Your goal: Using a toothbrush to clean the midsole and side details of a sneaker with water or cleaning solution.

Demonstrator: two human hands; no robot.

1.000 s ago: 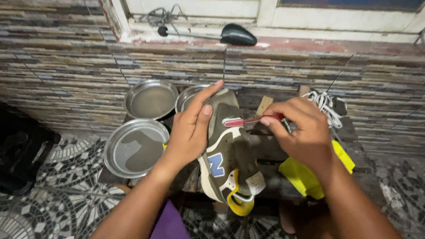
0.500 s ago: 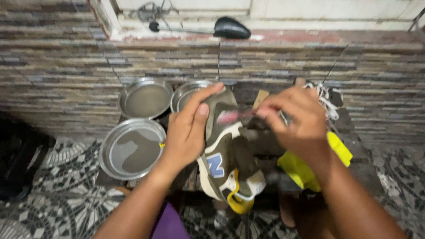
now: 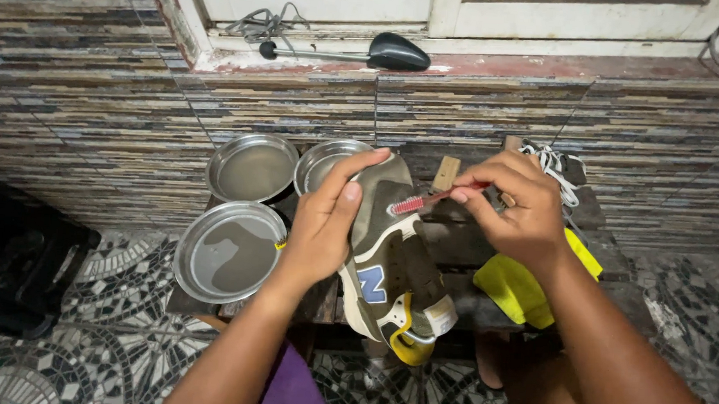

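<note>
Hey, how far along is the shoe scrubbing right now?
Done: the laces are out and lie at the back of the wooden bench. In hand: the left hand steadies the olive sneaker while the right hand presses a red toothbrush on its toe. Left: the upper looks dark and grimy, and the yellow cloth lies unused beside it.

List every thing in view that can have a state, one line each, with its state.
Sneaker: on its side, unlaced, held.
Left hand: gripping the sneaker's sole.
Right hand: fingers pinching the toothbrush handle.
Toothbrush: bristles on the sneaker's toe.
Near pan: holds murky water.
Far left pan: holds shallow water.
Far right pan: partly hidden, contents unclear.
White laces: loose, piled.
Yellow cloth: crumpled.
</note>
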